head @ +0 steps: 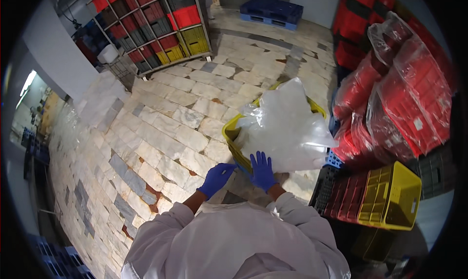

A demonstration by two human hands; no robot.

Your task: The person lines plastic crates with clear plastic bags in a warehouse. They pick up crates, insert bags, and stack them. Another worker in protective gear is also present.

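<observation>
A yellow plastic crate [230, 131] stands in front of me with clear plastic sheeting or bags [289, 132] heaped in it and spilling over its right side. My right hand [262, 171], in a blue glove, is spread palm down at the near rim, against or just over the plastic. My left hand [217, 180], also blue-gloved, is beside the crate's near left corner with its fingers pointing right. Whether its fingertips grip anything is unclear. Part of something blue shows under the crate's near side.
Red crates wrapped in clear plastic [413, 96] are stacked at right. Nearer, nested red and yellow crates [387, 195] lie on their sides. A metal rack of coloured crates [157, 26] stands at back left; blue pallets [271, 12] lie at the back. The stone-tiled floor [157, 132] is patchy.
</observation>
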